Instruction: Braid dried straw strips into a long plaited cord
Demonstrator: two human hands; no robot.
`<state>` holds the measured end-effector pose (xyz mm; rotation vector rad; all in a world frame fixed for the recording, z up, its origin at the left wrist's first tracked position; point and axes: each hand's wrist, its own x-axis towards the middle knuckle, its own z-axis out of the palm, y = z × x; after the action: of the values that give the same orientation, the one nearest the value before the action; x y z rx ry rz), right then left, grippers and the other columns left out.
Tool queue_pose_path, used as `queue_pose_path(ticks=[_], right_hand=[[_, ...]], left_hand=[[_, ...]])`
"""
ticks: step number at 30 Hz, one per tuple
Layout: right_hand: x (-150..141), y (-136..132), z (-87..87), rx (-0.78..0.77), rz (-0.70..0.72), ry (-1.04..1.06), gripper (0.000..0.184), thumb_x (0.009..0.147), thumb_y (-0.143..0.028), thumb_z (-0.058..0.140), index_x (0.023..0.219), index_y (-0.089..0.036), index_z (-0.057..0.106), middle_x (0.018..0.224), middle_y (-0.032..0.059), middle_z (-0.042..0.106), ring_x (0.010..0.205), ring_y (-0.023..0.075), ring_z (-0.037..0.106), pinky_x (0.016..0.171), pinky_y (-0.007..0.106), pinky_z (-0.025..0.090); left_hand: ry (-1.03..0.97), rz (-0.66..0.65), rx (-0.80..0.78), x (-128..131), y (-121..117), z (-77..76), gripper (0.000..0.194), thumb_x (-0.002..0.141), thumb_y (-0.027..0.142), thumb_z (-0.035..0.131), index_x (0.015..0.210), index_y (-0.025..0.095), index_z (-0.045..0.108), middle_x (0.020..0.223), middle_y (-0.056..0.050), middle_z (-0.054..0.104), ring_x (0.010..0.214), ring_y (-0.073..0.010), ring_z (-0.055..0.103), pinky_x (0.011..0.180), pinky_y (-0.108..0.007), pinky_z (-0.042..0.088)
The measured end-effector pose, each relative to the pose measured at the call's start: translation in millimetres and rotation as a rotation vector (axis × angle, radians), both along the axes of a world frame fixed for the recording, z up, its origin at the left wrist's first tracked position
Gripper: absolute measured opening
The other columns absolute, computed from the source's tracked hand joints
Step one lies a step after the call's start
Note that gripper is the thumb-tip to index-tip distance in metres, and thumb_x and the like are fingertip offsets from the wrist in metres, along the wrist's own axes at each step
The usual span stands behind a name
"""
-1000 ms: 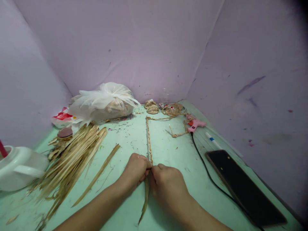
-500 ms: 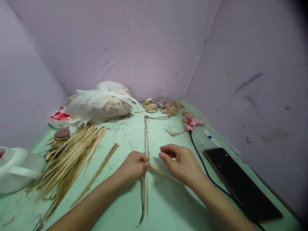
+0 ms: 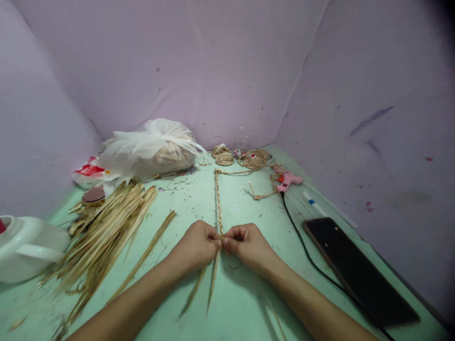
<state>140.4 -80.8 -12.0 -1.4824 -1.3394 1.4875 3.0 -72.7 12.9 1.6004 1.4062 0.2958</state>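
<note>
A thin plaited cord of dried leaf strips runs from the back of the table toward me. At its near end my left hand pinches the braid between thumb and fingers. My right hand meets it there, fingertips closed on the same end. Loose leaf strips hang down below the left fingers, and another strip trails under my right wrist. A single dry strip lies to the left of my left forearm. The exact crossing of strands is hidden by my fingertips.
Left are a pile of dried leaf strips, a white pot and a tied plastic bag. Woven coils lie at the back. A pink glue gun, its black cable, a marker and a dark phone-like slab are right.
My right hand left the braid, stood apart with fingers spread, and has come back to pinch its end. My left hand stayed on the braid; the loose strips below have swung and shifted.
</note>
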Motion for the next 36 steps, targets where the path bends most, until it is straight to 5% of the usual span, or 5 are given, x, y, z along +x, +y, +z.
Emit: queue_pose_path(ticks=[17,21,27,30,36], right_hand=[[-4.6,-8.1,9.1,-0.225,-0.105,0.337,0.011,0.059,-0.022,0.060,0.057,-0.012,0.055,0.045,-0.0034,0.048,0.036,0.0025,0.029,0.039,0.020,0.017],[-2.5,-7.0,10.9,-0.241,-0.055,0.390,0.013,0.057,-0.022,0.062,0.056,-0.012,0.054,0.049,-0.0007,0.053,0.038,0.0033,0.034,0.039,0.020,0.019],[1.0,-5.1,16.8,-0.231,0.041,0.342,0.017,0.061,-0.025,0.061,0.053,-0.012,0.053,0.034,-0.0079,0.036,0.032,0.0016,0.021,0.036,0.019,0.012],[1.5,-3.8,17.9,-0.215,0.070,0.373,0.013,0.061,-0.022,0.059,0.056,-0.012,0.053,0.042,-0.0034,0.048,0.037,0.0040,0.035,0.039,0.018,0.021],[5.9,-1.8,10.1,0.015,0.171,0.030,0.005,0.064,-0.016,0.051,0.061,-0.013,0.053,0.052,-0.0011,0.052,0.044,0.0059,0.038,0.044,0.019,0.026]], left_hand=[[0.706,-0.317,0.508,28.4,-58.6,11.3,0.042,0.069,0.004,0.032,0.102,0.011,0.057,0.081,-0.014,0.063,0.065,-0.0216,0.059,0.054,-0.029,0.038],[0.548,-0.309,0.427,23.8,-54.2,19.2,0.029,0.075,0.015,0.035,0.083,0.012,0.063,0.073,-0.013,0.063,0.063,-0.0218,0.059,0.055,-0.030,0.040],[-0.058,0.296,-0.065,0.5,-11.5,32.6,0.030,0.070,0.025,0.046,0.097,0.014,0.054,0.067,-0.004,0.060,0.040,-0.0092,0.046,0.042,-0.023,0.035],[-0.369,0.217,-0.452,-0.1,-2.7,21.6,0.020,0.065,0.024,0.051,0.079,0.011,0.055,0.060,-0.003,0.057,0.035,-0.0075,0.043,0.035,-0.021,0.032],[-0.125,0.153,-0.335,5.6,-3.2,8.3,0.017,0.062,0.022,0.046,0.046,0.016,0.045,0.029,0.005,0.032,0.026,-0.0077,0.027,0.030,-0.020,0.019]])
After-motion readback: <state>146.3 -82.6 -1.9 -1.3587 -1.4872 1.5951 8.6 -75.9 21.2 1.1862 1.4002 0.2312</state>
